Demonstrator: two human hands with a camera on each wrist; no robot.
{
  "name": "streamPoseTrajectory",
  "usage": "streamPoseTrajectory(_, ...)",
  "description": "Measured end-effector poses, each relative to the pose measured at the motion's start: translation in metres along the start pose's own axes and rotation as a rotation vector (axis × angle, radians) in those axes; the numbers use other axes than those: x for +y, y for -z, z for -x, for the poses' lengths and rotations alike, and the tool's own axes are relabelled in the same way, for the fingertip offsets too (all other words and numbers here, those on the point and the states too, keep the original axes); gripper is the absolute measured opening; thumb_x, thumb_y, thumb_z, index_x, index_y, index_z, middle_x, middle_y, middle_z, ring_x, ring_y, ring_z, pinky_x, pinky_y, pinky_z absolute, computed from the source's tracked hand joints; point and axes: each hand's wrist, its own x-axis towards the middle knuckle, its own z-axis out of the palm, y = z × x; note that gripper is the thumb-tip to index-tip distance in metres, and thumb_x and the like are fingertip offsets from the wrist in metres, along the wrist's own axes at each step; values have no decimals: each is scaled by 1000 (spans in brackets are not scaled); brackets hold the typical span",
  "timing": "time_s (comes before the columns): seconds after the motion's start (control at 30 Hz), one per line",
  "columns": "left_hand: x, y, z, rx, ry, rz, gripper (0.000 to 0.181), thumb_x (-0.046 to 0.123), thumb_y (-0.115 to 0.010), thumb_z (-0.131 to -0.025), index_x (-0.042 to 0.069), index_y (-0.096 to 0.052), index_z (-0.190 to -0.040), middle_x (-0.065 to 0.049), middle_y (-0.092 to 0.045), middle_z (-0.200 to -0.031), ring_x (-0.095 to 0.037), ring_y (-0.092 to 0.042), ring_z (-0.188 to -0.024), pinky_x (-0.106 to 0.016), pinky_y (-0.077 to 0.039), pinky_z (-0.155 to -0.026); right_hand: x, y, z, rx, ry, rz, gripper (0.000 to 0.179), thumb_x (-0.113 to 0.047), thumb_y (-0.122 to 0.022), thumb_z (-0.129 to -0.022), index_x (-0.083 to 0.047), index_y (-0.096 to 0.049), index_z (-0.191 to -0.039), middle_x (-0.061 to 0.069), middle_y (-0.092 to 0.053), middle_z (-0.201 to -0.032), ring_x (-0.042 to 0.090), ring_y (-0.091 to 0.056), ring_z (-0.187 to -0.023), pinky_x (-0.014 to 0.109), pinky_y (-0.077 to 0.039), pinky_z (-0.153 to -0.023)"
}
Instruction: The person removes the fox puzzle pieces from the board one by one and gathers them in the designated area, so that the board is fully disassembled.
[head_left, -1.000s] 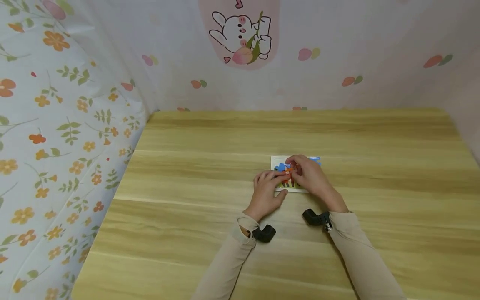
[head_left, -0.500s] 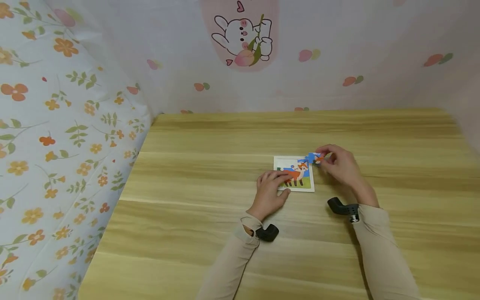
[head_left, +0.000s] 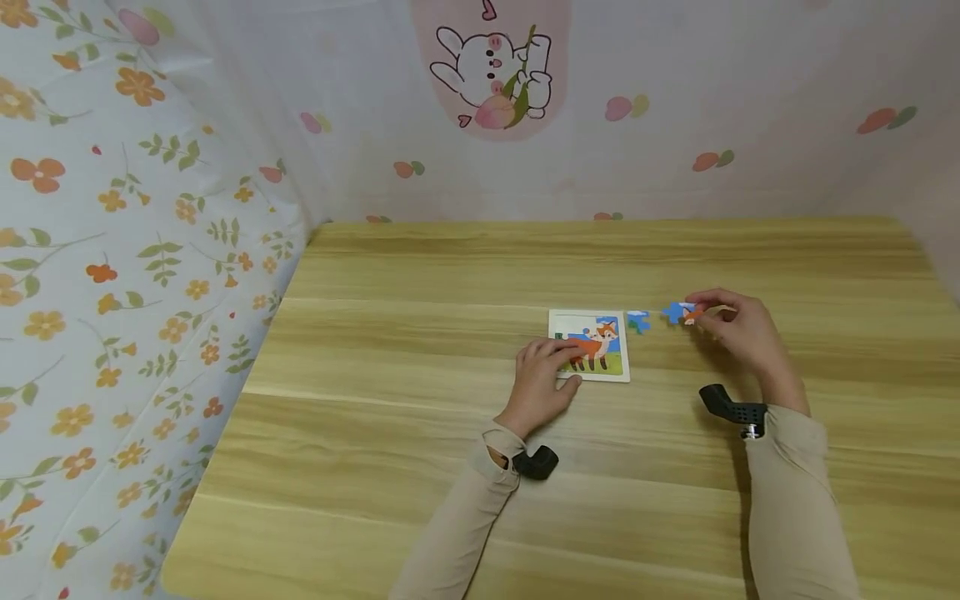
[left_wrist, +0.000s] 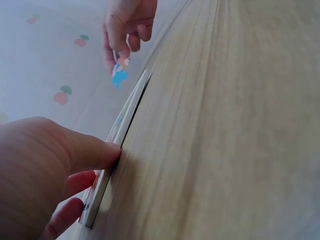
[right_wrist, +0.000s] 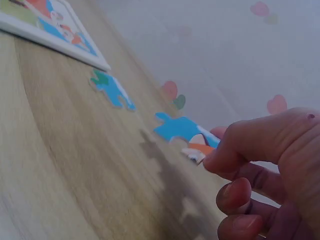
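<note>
A wooden jigsaw puzzle (head_left: pixel 604 367) with a fox picture in a white frame lies on the table; part of its white backing shows. My left hand (head_left: pixel 542 385) rests on its left side, fingers fairly straight on the picture; in the left wrist view the thumb (left_wrist: pixel 97 154) touches the frame's edge. To the right, my right hand (head_left: pixel 738 327) pinches a blue puzzle piece (right_wrist: pixel 182 129) with a fox's head between thumb and forefinger, raised over the table. Another blue and green puzzle piece (head_left: pixel 638 322) lies between the frame and the held piece.
The wooden table (head_left: pixel 420 325) extends all round the puzzle. A pale printed curtain (head_left: pixel 330 167) hangs behind the table, and a flowered cloth (head_left: pixel 150 333) hangs on the left. Each forearm wears a black wrist device (head_left: pixel 537 463).
My right hand has moved right, from over the puzzle to beyond the frame, carrying a pinched piece. The loose blue and green piece now shows fully. My left hand has stayed on the puzzle.
</note>
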Motion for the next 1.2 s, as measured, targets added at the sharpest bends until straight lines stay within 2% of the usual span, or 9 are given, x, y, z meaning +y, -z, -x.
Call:
streamPoseTrajectory(0.2, -1, -2, 0, -2, 0, 8, 35, 18, -63, -87, 16, -62, -123, 3, -53, -128, -19, -38, -121, -43, -22, -102, 7, -2, -1, -20, 9, 31, 26, -8, -60, -88, 1, -64, -113, 6, -61, -90, 6, -46, -64, 22, -38, -51)
streamPoseTrajectory(0.3, -3, -2, 0, -1, -3, 9, 35, 19, -62, -88, 17, -62, -122, 5, -53, -128, -18, -39, -120, -42, -21, -102, 8, -6, -4, -15, 33, 59, 26, -9, -61, -88, 2, -65, -111, 14, -64, -96, 2, -50, -72, 18, -39, -57)
streamPoseTrajectory(0.47, -4, -1, 0, 0, 4, 20, 34, 18, -63, -87, 17, -63, -121, 4, -54, -127, -18, -39, -118, -43, -21, -101, 5, -12, -4, -6, 51, 118, 27, -13, -58, -90, 3, -65, -110, 24, -61, -105, 15, -52, -82, 19, -39, -64)
streamPoseTrajectory(0.83, -4, -2, -3, -4, 8, 21, 35, 18, -64, -86, 18, -63, -121, 3, -55, -126, -19, -40, -116, -43, -23, -99, 6, -24, -4, 105, 67, 200, 19, -11, -61, -88, 2, -68, -101, 22, -62, -97, 32, -57, -83, 39, -39, -69)
streamPoseTrajectory(1.07, -4, -3, -3, 3, 3, 15, 35, 19, -64, -86, 18, -63, -121, 4, -55, -126, -18, -40, -116, -43, -22, -99, 8, -23, -4, 93, 45, 169, 23, -15, -60, -91, 2, -68, -103, 22, -60, -101, 31, -54, -86, 38, -39, -70)
streamPoseTrajectory(1.2, -5, -3, -3, 3, -1, 19, 35, 18, -64, -87, 17, -63, -122, 3, -54, -126, -18, -40, -116, -43, -22, -99, 9, -23, -5, 99, 36, 160, 24, -18, -61, -91, 1, -70, -103, 20, -60, -101, 24, -53, -84, 33, -39, -68)
